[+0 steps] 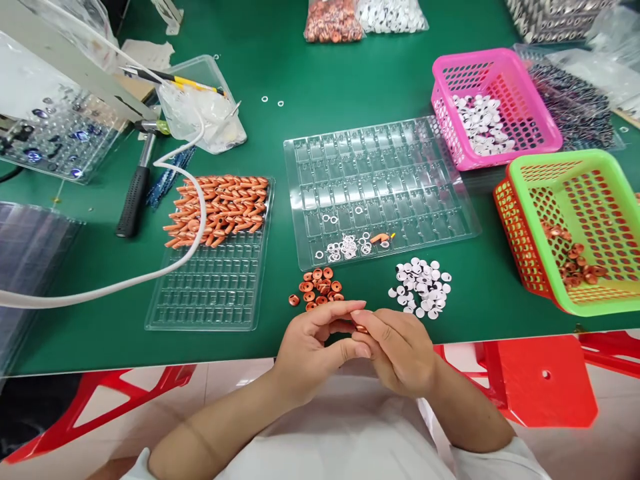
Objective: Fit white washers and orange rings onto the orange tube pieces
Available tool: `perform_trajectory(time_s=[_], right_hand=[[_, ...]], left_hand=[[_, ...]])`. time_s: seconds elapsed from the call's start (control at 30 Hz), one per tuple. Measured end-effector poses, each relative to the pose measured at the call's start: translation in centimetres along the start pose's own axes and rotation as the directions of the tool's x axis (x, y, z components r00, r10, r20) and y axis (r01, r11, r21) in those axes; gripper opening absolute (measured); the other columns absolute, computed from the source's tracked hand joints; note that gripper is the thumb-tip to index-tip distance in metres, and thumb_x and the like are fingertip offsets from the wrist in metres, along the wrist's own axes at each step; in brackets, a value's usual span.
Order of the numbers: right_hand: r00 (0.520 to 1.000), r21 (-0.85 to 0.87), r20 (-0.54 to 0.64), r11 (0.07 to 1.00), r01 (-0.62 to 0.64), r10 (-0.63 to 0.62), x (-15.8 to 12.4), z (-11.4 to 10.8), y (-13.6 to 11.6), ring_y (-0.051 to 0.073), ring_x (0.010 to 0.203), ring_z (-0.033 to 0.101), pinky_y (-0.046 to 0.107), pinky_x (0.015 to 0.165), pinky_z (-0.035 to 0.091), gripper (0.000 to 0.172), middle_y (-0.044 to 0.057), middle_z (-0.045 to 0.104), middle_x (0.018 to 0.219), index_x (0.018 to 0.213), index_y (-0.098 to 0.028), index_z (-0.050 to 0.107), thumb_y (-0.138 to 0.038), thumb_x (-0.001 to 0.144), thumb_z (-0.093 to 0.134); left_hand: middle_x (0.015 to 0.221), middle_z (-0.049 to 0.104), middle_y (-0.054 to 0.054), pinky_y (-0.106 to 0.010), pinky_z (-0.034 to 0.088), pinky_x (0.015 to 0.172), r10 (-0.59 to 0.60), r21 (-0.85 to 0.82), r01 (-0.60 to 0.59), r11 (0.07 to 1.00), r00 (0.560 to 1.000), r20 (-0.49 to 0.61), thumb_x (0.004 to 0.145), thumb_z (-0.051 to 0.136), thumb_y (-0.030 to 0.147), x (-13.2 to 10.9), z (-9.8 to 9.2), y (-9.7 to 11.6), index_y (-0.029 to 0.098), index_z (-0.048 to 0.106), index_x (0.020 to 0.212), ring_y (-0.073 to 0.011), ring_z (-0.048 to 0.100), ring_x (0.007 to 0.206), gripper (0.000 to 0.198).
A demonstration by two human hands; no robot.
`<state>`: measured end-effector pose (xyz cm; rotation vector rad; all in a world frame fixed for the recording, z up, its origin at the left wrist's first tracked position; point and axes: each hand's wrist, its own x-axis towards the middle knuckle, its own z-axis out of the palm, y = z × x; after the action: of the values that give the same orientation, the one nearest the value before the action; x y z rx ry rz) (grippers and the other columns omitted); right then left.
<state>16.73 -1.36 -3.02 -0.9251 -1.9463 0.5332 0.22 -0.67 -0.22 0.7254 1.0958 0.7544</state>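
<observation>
My left hand (315, 343) and my right hand (403, 350) meet at the table's front edge. Between their fingertips is a small copper-coloured part (361, 329), mostly covered, so its full shape is hidden. Thumb and fingers of both hands are closed around it. Just beyond my left hand lies a loose pile of round copper-coloured caps (320, 287) with centre holes. Beyond my right hand is a heap of small white discs (423, 287), some with dark patches. Small white rings (347, 247) and one orange piece with a yellow tip (381, 237) lie on a clear blister tray (380, 180).
Left stands another clear tray (205, 293), partly filled with copper-coloured pieces (220, 207); a white cable (115, 285) crosses it. A hammer (137, 187) lies further left. On the right are a pink basket (500, 60) and a green basket (560, 163) stacked in an orange one.
</observation>
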Motion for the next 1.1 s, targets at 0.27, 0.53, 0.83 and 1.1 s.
perform_trajectory(time_s=[0.27,0.53,0.83,1.1], right_hand=[[0.995,-0.026,-0.053,0.996,-0.086,0.085,0.3,-0.6,-0.9,0.013,0.06,0.06,0.026,0.055,0.051,0.03,0.004,0.069,0.076,0.12,-0.015,0.057,-0.015,0.09,0.057],[0.946,-0.044,-0.141,0.953,-0.299,0.291,0.4,0.1,-2.1,0.01,0.049,0.051,0.022,0.047,0.042,0.013,-0.002,0.059,0.059,0.097,-0.017,0.065,-0.026,0.091,0.059],[0.884,0.002,-0.207,0.904,-0.428,0.419,1.0,1.1,-3.4,0.009,0.045,0.047,0.021,0.046,0.042,0.02,-0.003,0.058,0.056,0.08,-0.018,0.065,-0.032,0.091,0.056],[0.848,0.032,-0.087,0.852,-0.522,0.523,0.4,-0.3,-2.6,0.01,0.048,0.053,0.021,0.047,0.045,0.027,-0.003,0.06,0.059,0.091,-0.018,0.067,-0.044,0.087,0.062]], left_hand=[[0.104,0.073,-0.004,-0.03,0.057,0.084,0.032,-0.028,-0.028,0.999,0.988,0.154,0.064,0.084,0.013,0.4,-0.7,0.8,0.026,0.067,0.113,-0.0209,0.068,0.097,0.054],[0.096,0.073,-0.005,-0.028,0.057,0.079,0.17,0.215,-0.181,0.96,0.983,0.072,0.065,0.083,0.015,-0.1,-1.1,-0.2,0.019,0.066,0.103,-0.02,0.07,0.087,0.042],[0.086,0.074,-0.003,-0.024,0.055,0.076,0.622,0.593,-0.522,0.613,0.782,0.046,0.077,0.068,0.013,-0.4,-0.7,-1.7,0.021,0.067,0.09,-0.016,0.069,0.08,0.015],[0.088,0.076,-0.006,-0.023,0.059,0.071,0.458,0.441,-0.385,0.811,0.887,-0.068,0.076,0.072,0.019,-0.7,-0.5,-0.5,0.017,0.069,0.091,-0.0167,0.072,0.076,0.015]])
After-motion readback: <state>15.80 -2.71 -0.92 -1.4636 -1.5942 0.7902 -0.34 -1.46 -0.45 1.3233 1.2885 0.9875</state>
